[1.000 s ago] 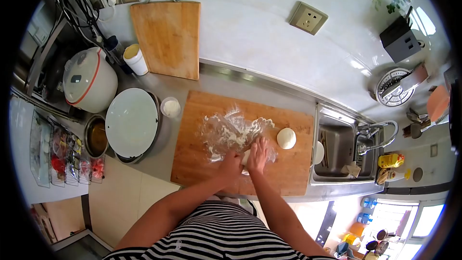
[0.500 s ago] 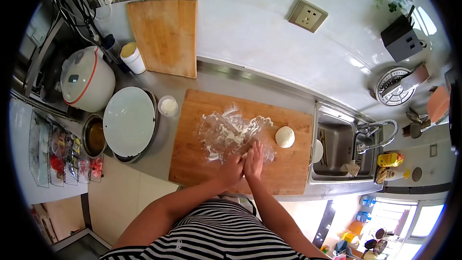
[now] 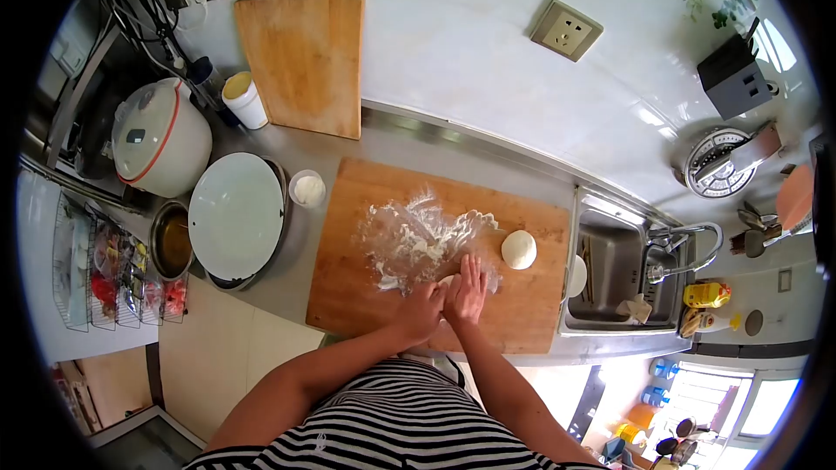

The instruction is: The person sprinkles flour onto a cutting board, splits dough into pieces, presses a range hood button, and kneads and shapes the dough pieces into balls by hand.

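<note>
On the wooden board [image 3: 348, 296], my left hand [image 3: 422, 305] is closed, its fingers curled against a piece of dough [image 3: 448, 281]. My right hand [image 3: 467, 290] presses beside it with fingers stretched out and pointing away from me. Most of the dough is hidden under and between the two hands. Scattered white flour [image 3: 427, 235] covers the middle of the board just beyond them. A smooth round dough ball [image 3: 519, 250] lies farther right on the same board.
Left of the board stand a small cup of white powder [image 3: 307, 189], a large white basin [image 3: 235, 218], a metal pot [image 3: 171, 241] and a rice cooker [image 3: 161, 139]. To the right is a steel sink [image 3: 610, 265] with a faucet [image 3: 697, 231]. Another cutting board [image 3: 300, 70] leans on the wall.
The right hand's fingers have spread a little and a bit more dough shows between the hands. The whole view has shifted slightly; the dough ball rests in the same place on the board.
</note>
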Available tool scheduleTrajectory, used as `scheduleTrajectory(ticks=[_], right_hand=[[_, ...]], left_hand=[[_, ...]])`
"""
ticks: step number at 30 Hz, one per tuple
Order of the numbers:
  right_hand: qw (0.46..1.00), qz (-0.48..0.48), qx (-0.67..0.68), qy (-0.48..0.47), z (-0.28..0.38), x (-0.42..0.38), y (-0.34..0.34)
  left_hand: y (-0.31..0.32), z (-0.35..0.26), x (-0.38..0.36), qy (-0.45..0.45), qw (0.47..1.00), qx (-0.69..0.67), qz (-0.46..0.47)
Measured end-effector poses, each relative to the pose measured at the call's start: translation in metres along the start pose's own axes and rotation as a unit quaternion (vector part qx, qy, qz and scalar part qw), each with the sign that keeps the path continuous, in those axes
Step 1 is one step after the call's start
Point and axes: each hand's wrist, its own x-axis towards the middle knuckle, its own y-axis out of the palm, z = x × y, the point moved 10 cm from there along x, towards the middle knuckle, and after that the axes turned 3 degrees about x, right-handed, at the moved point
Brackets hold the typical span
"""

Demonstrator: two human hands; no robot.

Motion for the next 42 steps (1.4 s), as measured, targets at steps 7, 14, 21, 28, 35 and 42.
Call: scheduleTrajectory(ticks=[7,14,21,28,35,42], right_hand=[[0.984,-0.035,0.140,0.102,-0.010,0.023,0.004],[0.999,-0.016,-0.037,-0.005,0.000,0.011,0.000],[0.966,-0.016,0.222,0.136,-0.010,0.012,0.009],[0.999,-0.028,-0.012,0.015,0.007,0.029,-0.014],[0.996,-0.016,0.080,0.045,-0.003,-0.003,0.004],[0.998,-0.049,0.011,0.041,0.002,0.034,-0.010]], left_hand=[[0.004,0.037,0.004,-0.139,0.989,-0.054,-0.007],[0.001,0.016,0.008,-0.021,1.000,0.015,0.001],[0.005,0.018,0.004,-0.090,0.995,-0.048,0.005],[-0.010,0.025,0.006,-0.062,0.993,-0.037,-0.094],[-0.001,0.012,0.001,-0.052,0.998,-0.007,-0.024],[-0.007,0.043,0.013,-0.148,0.983,-0.086,-0.063]])
